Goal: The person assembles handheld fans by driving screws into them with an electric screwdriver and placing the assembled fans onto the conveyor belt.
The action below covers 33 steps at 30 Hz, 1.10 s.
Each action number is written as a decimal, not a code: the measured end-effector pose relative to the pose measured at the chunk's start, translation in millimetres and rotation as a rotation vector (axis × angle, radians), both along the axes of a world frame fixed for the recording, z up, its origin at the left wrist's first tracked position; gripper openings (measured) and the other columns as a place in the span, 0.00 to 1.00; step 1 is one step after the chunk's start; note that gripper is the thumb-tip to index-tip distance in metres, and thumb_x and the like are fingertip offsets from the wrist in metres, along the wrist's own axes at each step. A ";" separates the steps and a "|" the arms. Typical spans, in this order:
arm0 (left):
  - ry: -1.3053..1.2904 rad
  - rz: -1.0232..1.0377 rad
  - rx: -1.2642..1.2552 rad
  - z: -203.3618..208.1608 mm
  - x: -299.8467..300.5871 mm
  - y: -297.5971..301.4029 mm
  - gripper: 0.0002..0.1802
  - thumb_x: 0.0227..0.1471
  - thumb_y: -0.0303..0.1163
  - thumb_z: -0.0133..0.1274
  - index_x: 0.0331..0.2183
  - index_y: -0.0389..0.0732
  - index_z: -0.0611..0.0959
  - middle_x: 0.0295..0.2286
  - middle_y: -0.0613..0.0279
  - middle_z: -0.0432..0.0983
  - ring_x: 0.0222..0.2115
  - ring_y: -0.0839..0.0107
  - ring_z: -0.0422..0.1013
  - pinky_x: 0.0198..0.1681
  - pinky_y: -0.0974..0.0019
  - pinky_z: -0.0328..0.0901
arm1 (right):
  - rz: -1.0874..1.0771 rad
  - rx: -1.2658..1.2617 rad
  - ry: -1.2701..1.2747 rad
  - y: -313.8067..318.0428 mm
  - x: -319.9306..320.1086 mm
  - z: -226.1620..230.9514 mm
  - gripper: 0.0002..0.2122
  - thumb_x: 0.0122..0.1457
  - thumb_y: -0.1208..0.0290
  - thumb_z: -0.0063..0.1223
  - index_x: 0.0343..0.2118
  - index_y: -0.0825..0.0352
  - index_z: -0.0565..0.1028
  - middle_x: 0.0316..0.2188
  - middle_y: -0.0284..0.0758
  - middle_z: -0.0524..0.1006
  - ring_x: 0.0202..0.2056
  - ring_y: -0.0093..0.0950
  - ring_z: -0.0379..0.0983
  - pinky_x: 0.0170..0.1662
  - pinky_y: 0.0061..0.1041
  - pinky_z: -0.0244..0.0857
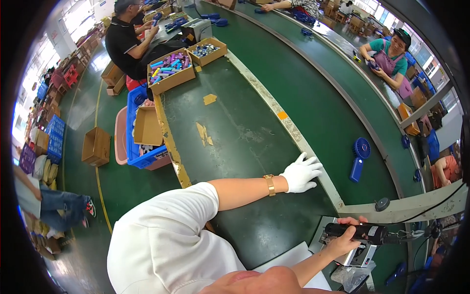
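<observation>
The right hand (348,231), bare, has its fingers wrapped round a black cylindrical tool (372,233) near the lower right corner of the worktop (264,210). The tool lies across a grey metal fixture (363,256), with a crumpled clear plastic bag (353,278) just beside it. A dark cable (418,215) runs past the tool's far end, and the pale metal frame (416,209) beyond carries a black round knob (382,204).

The left hand (301,175), in a white fabric glove, holds nothing; its fingers spread at the worktop's pale, scuffed rail (267,103). A gold-coloured watch (269,185) circles that wrist.

Past the rail, a blue handheld fan (357,169) with a round ribbed head lies on the smooth green belt (320,105). The worktop's dark green surface is scratched, with ragged tan tape scraps (209,99) on it. At its far end stand two cardboard boxes (172,84), the nearer full of purple, blue and yellow cylinders (169,68). A blue plastic crate (131,125) holding an open carton (147,126) stands against the left edge.
</observation>
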State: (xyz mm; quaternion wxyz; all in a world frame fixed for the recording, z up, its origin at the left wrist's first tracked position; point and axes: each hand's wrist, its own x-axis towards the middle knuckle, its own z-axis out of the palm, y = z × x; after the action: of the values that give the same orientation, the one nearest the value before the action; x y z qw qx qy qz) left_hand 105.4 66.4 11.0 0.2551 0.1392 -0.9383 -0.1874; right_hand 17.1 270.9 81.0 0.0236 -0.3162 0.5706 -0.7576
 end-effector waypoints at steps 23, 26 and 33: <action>0.004 -0.008 0.006 -1.4 -1.0 3.1 0.19 0.43 0.39 0.57 0.39 0.43 0.77 0.45 0.62 0.67 0.51 0.64 0.59 0.56 0.50 0.49 | 0.007 0.005 -0.022 3.0 1.0 0.6 0.28 0.52 0.62 0.56 0.47 0.75 0.58 0.20 0.39 0.72 0.22 0.27 0.69 0.34 0.24 0.65; 0.017 0.016 -0.003 -5.4 1.5 -2.0 0.19 0.43 0.39 0.56 0.39 0.43 0.77 0.44 0.62 0.67 0.51 0.64 0.59 0.56 0.50 0.49 | 0.008 0.013 -0.022 -4.2 0.5 -2.3 0.27 0.52 0.63 0.56 0.47 0.75 0.58 0.21 0.40 0.72 0.22 0.27 0.69 0.34 0.24 0.66; 0.013 -0.007 -0.017 0.6 -3.3 -3.7 0.19 0.43 0.39 0.56 0.39 0.43 0.77 0.44 0.62 0.68 0.50 0.64 0.59 0.56 0.49 0.49 | -0.012 -0.001 -0.015 -2.3 -1.0 -0.3 0.27 0.52 0.65 0.55 0.48 0.76 0.57 0.22 0.41 0.73 0.23 0.28 0.69 0.34 0.26 0.66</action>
State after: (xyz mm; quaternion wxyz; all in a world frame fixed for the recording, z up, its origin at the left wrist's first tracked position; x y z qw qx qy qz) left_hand 102.0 62.7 11.5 0.2618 0.1325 -0.9387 -0.1812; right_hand 16.1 268.6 80.7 0.0234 -0.3073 0.5720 -0.7602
